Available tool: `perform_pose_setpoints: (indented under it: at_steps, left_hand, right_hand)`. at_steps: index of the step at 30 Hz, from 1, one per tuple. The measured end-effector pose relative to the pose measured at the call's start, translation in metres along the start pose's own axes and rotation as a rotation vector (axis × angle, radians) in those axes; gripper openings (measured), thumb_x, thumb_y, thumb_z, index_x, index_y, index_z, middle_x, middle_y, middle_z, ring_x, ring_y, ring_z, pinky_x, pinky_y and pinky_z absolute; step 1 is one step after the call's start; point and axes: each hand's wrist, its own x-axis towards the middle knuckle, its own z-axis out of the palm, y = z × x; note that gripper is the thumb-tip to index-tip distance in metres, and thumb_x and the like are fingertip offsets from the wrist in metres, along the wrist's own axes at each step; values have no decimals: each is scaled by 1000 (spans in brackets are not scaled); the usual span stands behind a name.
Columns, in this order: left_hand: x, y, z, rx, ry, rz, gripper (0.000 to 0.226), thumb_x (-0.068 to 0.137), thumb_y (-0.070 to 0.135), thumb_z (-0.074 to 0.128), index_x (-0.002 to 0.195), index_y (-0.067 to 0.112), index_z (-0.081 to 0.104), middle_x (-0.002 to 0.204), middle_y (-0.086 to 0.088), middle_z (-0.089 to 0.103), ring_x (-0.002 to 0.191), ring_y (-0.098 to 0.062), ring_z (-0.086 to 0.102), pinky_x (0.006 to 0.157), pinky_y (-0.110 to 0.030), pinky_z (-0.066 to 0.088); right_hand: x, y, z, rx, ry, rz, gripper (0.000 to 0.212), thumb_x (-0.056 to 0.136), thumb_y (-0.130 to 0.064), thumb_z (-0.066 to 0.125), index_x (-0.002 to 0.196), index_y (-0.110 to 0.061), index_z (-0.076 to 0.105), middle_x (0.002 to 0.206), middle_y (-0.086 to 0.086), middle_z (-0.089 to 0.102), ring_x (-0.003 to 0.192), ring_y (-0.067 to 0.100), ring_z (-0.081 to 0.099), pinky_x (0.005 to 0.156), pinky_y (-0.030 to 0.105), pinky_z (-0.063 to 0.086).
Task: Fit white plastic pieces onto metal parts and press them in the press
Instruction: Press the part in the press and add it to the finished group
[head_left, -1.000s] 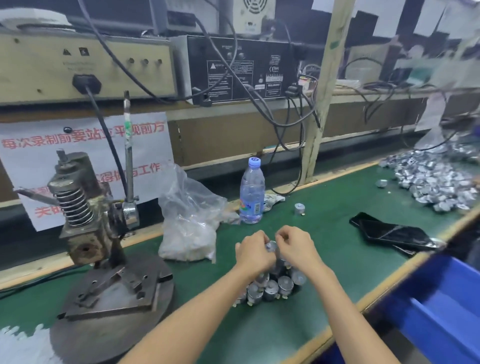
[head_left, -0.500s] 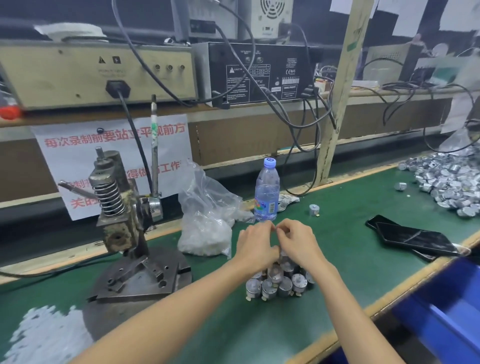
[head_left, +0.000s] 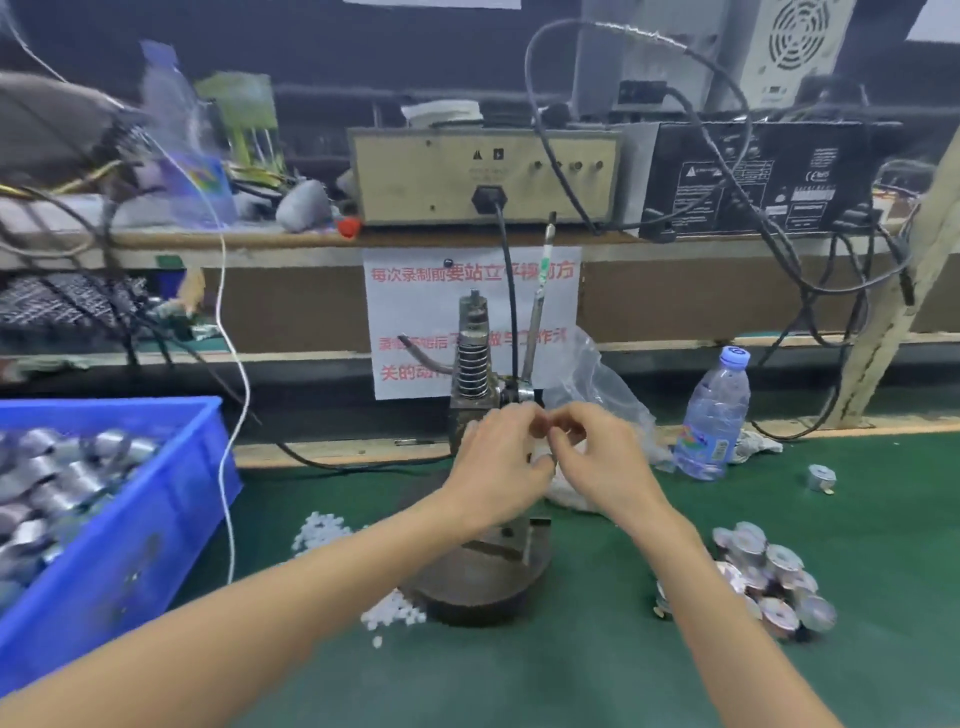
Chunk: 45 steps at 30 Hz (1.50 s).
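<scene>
Pinches a small part (head_left: 543, 457), too blurred to name, between curled fingers of left hand (head_left: 498, 467) and right hand (head_left: 597, 460), just before the press (head_left: 475, 384). Metal parts (head_left: 769, 577) heaped on bench (head_left: 597, 665) at right; white plastic pieces (head_left: 322, 530) by press base.

The green table (head_left: 883, 519) carries a blue crate (head_left: 130, 545) at left. The press (head_left: 483, 582) stands at centre, white plastic pieces (head_left: 322, 532) beside its base. Loose metal parts (head_left: 769, 582), a water bottle (head_left: 714, 415) and a plastic bag (head_left: 597, 384) lie at right.

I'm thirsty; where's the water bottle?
Head view: the water bottle stands right of the press, beside the plastic bag, at the back of the green mat.
</scene>
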Motion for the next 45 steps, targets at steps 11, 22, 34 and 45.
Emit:
perform_pose_setpoints:
  at_steps: [11, 22, 34, 45]
  left_hand:
    - [-73, -58, -115, 75, 219, -152, 22, 79, 12, 56, 100, 16, 62, 97, 5, 67, 96, -18, 54, 88, -38, 44]
    - [-177, -162, -207, 253, 363, -469, 26, 71, 9, 61, 97, 13, 62, 99, 0, 67, 96, -25, 58, 87, -39, 43]
    - [-265, -224, -246, 378, -277, -928, 19, 72, 19, 66, 86, 16, 54, 86, -4, 60, 79, -22, 57, 65, -28, 47]
    - [-263, -226, -231, 365, -371, -919, 27, 73, 20, 67, 97, 10, 60, 94, -7, 65, 87, -24, 61, 66, -34, 50]
  right_hand:
    - [9, -117, 74, 85, -146, -281, 13, 87, -14, 58, 92, -21, 67, 74, -6, 67, 68, 6, 58, 67, 28, 48]
    - [1, -240, 210, 78, -494, -505, 8, 87, -19, 50, 87, -20, 58, 69, -6, 57, 72, 23, 55, 68, 38, 49]
    - [-25, -307, 315, -332, -1219, -721, 19, 83, -26, 60, 95, -11, 65, 76, 0, 61, 75, 20, 60, 64, 28, 47]
    - [-45, -320, 310, -856, -1384, -784, 46, 87, -30, 61, 130, -21, 46, 101, 2, 51, 86, 23, 46, 72, 32, 40]
